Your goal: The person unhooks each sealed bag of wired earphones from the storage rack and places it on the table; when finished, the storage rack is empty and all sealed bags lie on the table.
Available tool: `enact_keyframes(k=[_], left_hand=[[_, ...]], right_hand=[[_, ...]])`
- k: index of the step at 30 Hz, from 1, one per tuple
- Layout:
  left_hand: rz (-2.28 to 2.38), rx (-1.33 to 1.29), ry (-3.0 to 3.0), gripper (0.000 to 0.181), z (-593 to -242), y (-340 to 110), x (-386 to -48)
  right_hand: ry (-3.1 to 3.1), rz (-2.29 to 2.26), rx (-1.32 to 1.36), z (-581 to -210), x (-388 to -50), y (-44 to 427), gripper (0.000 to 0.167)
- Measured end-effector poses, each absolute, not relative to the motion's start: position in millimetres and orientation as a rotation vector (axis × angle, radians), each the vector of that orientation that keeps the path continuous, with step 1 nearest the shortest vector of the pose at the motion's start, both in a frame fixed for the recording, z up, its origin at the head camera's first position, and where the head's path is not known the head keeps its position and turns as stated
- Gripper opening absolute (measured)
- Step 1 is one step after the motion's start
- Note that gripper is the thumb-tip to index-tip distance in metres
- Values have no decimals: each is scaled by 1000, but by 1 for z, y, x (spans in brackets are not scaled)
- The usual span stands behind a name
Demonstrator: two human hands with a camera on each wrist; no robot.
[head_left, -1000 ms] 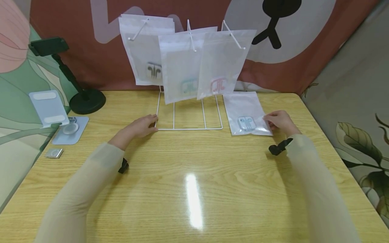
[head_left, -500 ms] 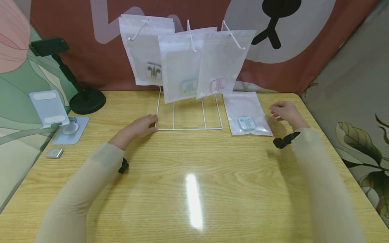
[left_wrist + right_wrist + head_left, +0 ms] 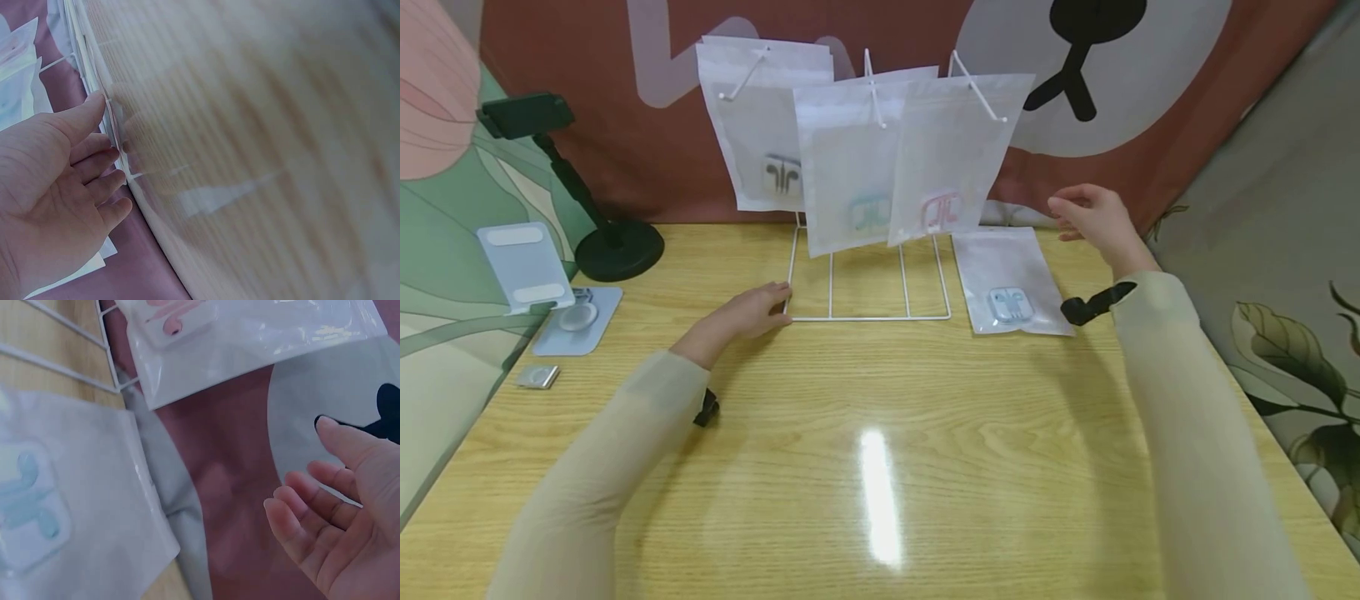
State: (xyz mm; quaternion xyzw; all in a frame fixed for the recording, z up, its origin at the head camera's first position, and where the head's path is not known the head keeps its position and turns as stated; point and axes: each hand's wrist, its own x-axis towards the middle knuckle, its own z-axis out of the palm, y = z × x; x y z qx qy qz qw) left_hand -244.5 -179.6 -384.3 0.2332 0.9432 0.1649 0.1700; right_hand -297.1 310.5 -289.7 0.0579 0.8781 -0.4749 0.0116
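My left hand (image 3: 745,315) rests at the left front corner of a white wire display rack (image 3: 880,318), fingertips touching its side bar. In the left wrist view its fingers are loosely bent. My right hand (image 3: 1097,223) is raised in the air right of the rack, holding nothing, its fingers relaxed and apart in the right wrist view. Below and left of it, a white zip pouch (image 3: 996,258) with blue earphones (image 3: 1011,306) lies flat on the table. From the rack's hooks hang several frosted pouches, showing black earphones (image 3: 782,175), green earphones (image 3: 870,215) and pink earphones (image 3: 942,212).
A black phone stand (image 3: 613,248) stands at the back left of the wooden table (image 3: 820,467). Nearby are a pale blue folding stand (image 3: 527,262) and a small silver clip-like item (image 3: 538,377). A printed cloth (image 3: 647,175) hangs close behind the rack.
My right hand has let go of the edge of the pouch with blue earphones and risen up and back. The pouch stays flat on the table. My left hand has not moved.
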Motion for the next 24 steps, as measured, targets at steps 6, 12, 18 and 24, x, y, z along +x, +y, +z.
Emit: enact_keyframes(k=[6, 12, 18, 24], left_hand=[[464, 674, 2687, 59, -383, -179, -244], [466, 667, 2688, 60, -381, -177, -242], [458, 677, 2694, 59, -381, -177, -243], [442, 665, 2687, 59, -381, -177, -243]], right_hand=[[2691, -1599, 90, -279, -311, 286, 69], [2642, -1702, -13, -284, -323, 262, 70], [2598, -1767, -1, -290, -329, 244, 64], [2564, -1828, 36, -300, -333, 235, 58]])
